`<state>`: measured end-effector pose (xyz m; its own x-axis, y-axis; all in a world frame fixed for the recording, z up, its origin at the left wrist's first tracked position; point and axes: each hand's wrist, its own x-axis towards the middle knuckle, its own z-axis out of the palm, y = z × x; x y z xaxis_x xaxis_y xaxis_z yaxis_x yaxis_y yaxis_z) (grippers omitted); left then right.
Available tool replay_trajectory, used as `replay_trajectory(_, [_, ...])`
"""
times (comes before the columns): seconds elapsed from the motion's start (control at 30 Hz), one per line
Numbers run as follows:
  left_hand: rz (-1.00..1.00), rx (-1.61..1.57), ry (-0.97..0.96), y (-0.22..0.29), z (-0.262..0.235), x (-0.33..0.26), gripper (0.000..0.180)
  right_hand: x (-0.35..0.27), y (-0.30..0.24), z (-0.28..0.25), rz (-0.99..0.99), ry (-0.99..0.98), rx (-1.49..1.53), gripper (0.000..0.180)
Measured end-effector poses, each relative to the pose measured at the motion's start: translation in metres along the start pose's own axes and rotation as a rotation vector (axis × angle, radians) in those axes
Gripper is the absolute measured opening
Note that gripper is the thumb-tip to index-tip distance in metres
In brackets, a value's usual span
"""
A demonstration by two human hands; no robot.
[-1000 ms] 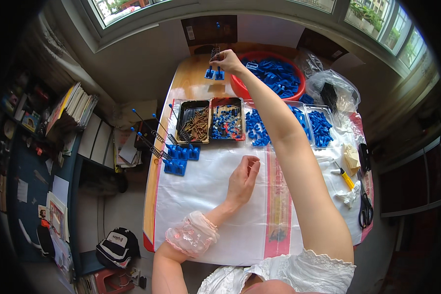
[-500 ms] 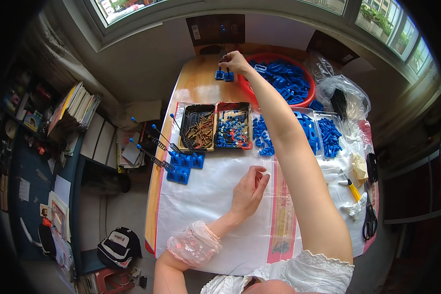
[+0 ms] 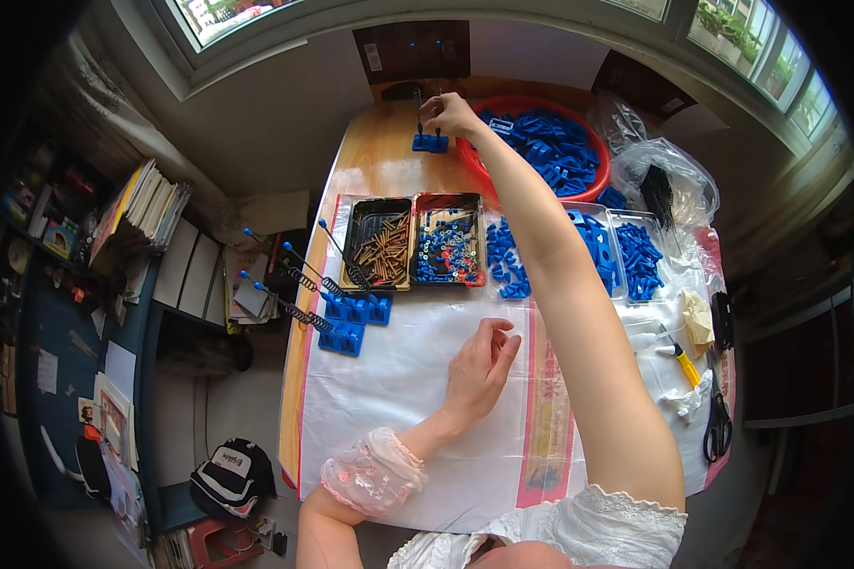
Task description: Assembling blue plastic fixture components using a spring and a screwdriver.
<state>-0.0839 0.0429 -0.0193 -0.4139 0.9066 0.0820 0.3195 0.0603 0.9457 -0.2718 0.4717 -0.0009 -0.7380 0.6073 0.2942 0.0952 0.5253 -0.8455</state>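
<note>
2 stands (image 3: 430, 144) at far end of table (image 3: 375, 156), side by side on the wood; long axes vert., bases down, blue tips up against dark panel (image 3: 394, 38). R hand (image 3: 455, 116): arm stretched far out, fingers curled in, tips at R stand's spring; can't tell if gripped. Basin (image 3: 470, 171) just R of stands, R forearm crossing its near-L rim; table's L edge near on other side. Wood strip lies btwn stands & screw tray (image 3: 368, 220). L hand (image 3: 479, 372) rests on sheet (image 3: 399, 389), fingers loosely bent, thumb apart; sheet runs from there to stand cluster (image 3: 342, 337) by L edge.
</note>
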Motion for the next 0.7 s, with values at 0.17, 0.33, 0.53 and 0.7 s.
replay_trajectory(0.17, [0.004, -0.013, 0.007, 0.001, 0.002, 0.000, 0.027, -0.007, -0.003, -0.006, 0.026, 0.003, -0.060, 0.058])
replay_trajectory(0.33, [0.017, -0.016, 0.028, -0.002, 0.001, -0.001, 0.028, -0.030, -0.022, -0.011, 0.080, 0.223, -0.081, 0.066])
replay_trajectory(0.53, [0.013, 0.002, -0.018, 0.002, 0.001, -0.001, 0.026, -0.071, -0.088, -0.019, 0.213, 0.329, -0.299, 0.038])
replay_trajectory(0.7, [0.019, -0.015, 0.020, -0.007, 0.000, -0.003, 0.027, -0.143, -0.203, -0.009, 0.031, -0.610, -0.429, 0.037])
